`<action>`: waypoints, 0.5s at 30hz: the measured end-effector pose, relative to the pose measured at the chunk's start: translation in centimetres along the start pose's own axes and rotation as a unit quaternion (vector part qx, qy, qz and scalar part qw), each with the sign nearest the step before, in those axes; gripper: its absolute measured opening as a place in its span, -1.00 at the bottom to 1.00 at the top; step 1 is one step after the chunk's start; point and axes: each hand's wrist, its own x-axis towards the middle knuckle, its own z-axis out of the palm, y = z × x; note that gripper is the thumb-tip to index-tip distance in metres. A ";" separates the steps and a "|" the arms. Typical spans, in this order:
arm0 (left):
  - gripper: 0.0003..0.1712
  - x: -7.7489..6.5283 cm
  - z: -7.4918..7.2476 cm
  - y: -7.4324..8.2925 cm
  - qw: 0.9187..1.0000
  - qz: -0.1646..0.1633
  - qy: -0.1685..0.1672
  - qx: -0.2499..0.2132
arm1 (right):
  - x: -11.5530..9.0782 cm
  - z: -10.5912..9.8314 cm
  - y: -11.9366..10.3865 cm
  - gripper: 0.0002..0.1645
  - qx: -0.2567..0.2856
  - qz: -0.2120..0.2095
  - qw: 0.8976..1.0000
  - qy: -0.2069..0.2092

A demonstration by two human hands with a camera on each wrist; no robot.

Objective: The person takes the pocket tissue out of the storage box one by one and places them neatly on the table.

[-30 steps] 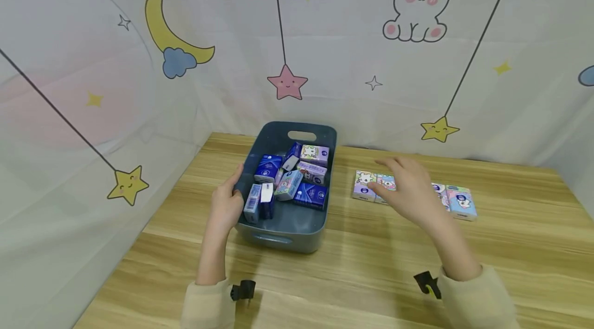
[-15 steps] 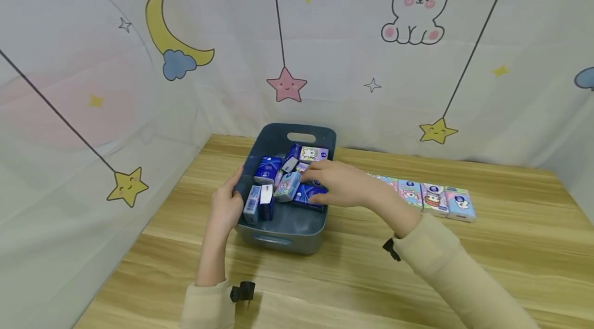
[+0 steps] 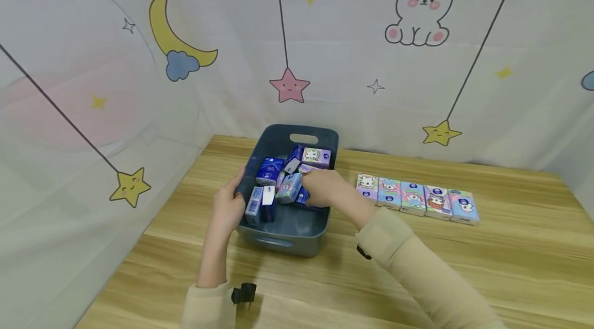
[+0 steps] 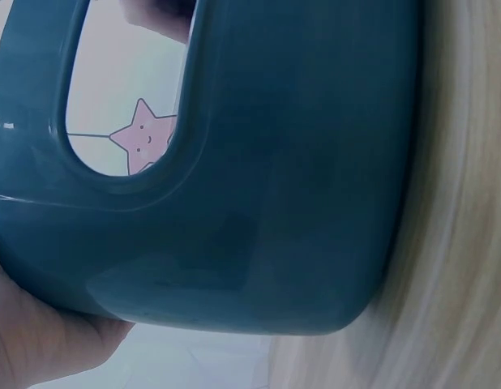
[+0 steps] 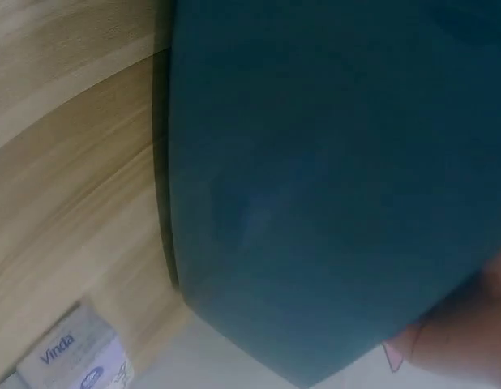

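Note:
A blue-grey plastic bin (image 3: 287, 241) holds several small tissue packs, some dark blue, some with cartoon prints. My left hand (image 3: 229, 209) grips its left rim, also visible at the bin wall in the left wrist view. My right hand (image 3: 323, 188) is down inside the right part of the bin, fingers bent over the packs. Under it a dark blue tissue pack (image 3: 302, 197) and a purple tissue pack (image 3: 306, 168) are partly covered. The right fingertips are hidden, and I cannot tell whether they hold a pack. A light blue printed pack (image 3: 290, 188) lies just left of them.
Right of the bin, a row of several printed tissue packs (image 3: 413, 198) lies side by side on the wooden table (image 3: 371, 277). A cartoon-printed cloth (image 3: 343, 50) hangs behind the table. One pack marked Vinda (image 5: 68, 356) shows in the right wrist view.
My right hand has moved left from above the row of packs into the bin, then lowered among the packs there. The left hand keeps its grip on the rim.

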 end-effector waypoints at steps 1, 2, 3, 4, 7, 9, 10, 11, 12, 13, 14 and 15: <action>-0.25 0.0 -0.1 0.0 1.000 0.000 0.001 0.002 | 0.3 0.1 -0.2 -0.68 -0.006 0.011 1.000 -0.009; -0.25 0.0 -0.1 -0.1 1.000 0.001 0.002 0.002 | 0.6 0.2 -0.4 -0.68 -0.012 0.024 0.999 -0.018; -0.25 0.0 -0.2 -0.1 1.000 0.001 0.004 0.004 | 0.9 0.2 -0.7 -0.67 -0.014 0.037 0.999 -0.030; -0.25 0.0 -0.3 -0.1 1.000 0.002 0.005 0.003 | 1.2 0.2 -1.0 -0.66 -0.016 0.049 0.998 -0.041; -0.26 -0.1 -0.3 -0.1 1.000 0.000 0.006 -0.001 | 2.0 0.3 -1.7 -0.60 -0.025 0.074 0.994 -0.071; -0.26 -0.2 -0.2 0.0 1.000 0.000 0.009 -0.001 | 2.5 0.5 -2.0 -0.63 -0.026 0.083 0.993 -0.083; -0.27 -0.2 -0.2 0.0 1.000 0.001 0.010 -0.002 | 2.7 0.7 -2.1 -0.63 -0.029 0.085 0.992 -0.086; -0.27 -0.2 -0.1 0.0 1.000 0.001 0.010 -0.002 | 2.9 0.9 -2.1 -0.64 -0.031 0.087 0.992 -0.088; -0.27 -0.1 -0.1 0.0 1.000 0.002 0.011 -0.004 | 3.0 1.1 -2.1 -0.66 -0.033 0.089 0.991 -0.089; -0.27 -0.1 0.0 0.0 1.000 0.003 0.011 -0.006 | 3.2 1.3 -2.1 -0.66 -0.035 0.090 0.991 -0.090; -0.27 0.0 0.0 0.0 1.000 0.005 0.012 -0.005 | 3.3 1.3 -2.1 -0.66 -0.038 0.091 0.991 -0.091; -0.27 0.0 0.0 0.0 1.000 0.006 0.013 -0.005 | 3.4 1.4 -2.1 -0.64 -0.041 0.092 0.991 -0.091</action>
